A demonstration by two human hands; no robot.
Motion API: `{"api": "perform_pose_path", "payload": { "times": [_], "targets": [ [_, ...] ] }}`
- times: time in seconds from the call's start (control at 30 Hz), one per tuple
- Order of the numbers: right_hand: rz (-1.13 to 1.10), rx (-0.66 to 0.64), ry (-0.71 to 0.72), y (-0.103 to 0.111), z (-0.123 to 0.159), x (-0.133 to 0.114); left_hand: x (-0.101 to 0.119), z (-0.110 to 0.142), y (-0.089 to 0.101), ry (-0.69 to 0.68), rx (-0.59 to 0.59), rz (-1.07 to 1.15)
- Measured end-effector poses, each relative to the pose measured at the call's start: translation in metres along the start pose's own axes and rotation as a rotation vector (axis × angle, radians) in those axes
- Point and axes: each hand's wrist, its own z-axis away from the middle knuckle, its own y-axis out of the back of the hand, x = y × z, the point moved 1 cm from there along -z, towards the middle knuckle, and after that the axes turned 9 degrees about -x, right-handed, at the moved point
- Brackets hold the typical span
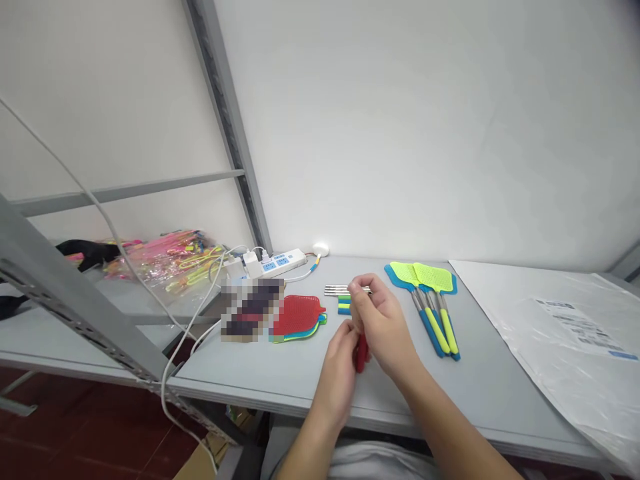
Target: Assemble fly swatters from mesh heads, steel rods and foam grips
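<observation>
My left hand (pixel 341 363) is closed around a red fly swatter handle (pixel 361 355), whose lower end sticks out below the fingers. Just above it, my right hand (pixel 383 323) is closed in a pinch; what lies between its fingertips is hidden. To the left is a stack of loose swatter heads (pixel 299 315), red on top with blue and yellow-green beneath. Behind the hands lie thin metal rods (pixel 336 291) and blue and yellow-green handles (pixel 344 305), partly covered by my right hand. On the right rest several whole fly swatters (pixel 434 303) in blue and yellow-green.
A white power strip (pixel 283 264) with plugs and cables sits at the back left, near a blurred-out patch (pixel 253 311). White plastic packaging (pixel 565 340) covers the table's right side. Bagged colourful items (pixel 165 263) lie beyond the grey metal upright (pixel 233 133).
</observation>
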Motion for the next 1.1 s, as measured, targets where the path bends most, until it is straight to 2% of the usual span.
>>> {"api": "perform_pose_path", "payload": {
  "times": [0.1,0.23,0.37,0.47,0.57,0.63,0.67,0.73,0.83,0.9,0.93,1.0,1.1],
  "targets": [
    [-0.175,0.051,0.051,0.010,-0.002,-0.008,0.002,0.003,-0.001,-0.003,-0.106,-0.040],
    [-0.341,0.182,0.201,0.026,0.006,-0.028,0.002,0.007,-0.001,0.021,-0.117,-0.149],
    [-0.440,0.229,0.263,0.037,0.016,-0.038,-0.001,0.014,0.003,0.039,-0.129,-0.102],
    [-0.514,0.192,0.233,0.028,0.021,-0.032,0.003,0.025,0.007,0.059,-0.201,-0.139],
    [-0.552,0.092,0.119,0.005,0.021,-0.019,0.016,0.038,0.012,0.170,-0.366,-0.199],
    [-0.498,0.028,0.059,-0.010,0.018,-0.009,0.025,0.045,0.019,0.236,-0.412,-0.151],
    [-0.425,0.003,0.050,-0.016,0.016,-0.004,0.030,0.047,0.025,0.233,-0.394,-0.112],
    [-0.167,-0.026,0.059,-0.025,0.009,0.006,0.041,0.048,0.040,0.146,-0.262,-0.051],
    [0.445,-0.089,0.078,-0.034,-0.004,0.025,0.055,0.048,0.070,-0.110,0.112,-0.102],
    [0.883,-0.164,0.055,-0.042,-0.010,0.041,0.063,0.047,0.089,-0.269,0.363,-0.232],
    [1.070,-0.207,0.041,-0.047,-0.012,0.049,0.065,0.046,0.097,-0.326,0.453,-0.294],
    [1.334,-0.282,0.020,-0.056,-0.013,0.065,0.066,0.044,0.109,-0.382,0.547,-0.366],
    [1.502,-0.389,0.015,-0.064,-0.011,0.082,0.063,0.042,0.117,-0.374,0.558,-0.390]
  ]
}}
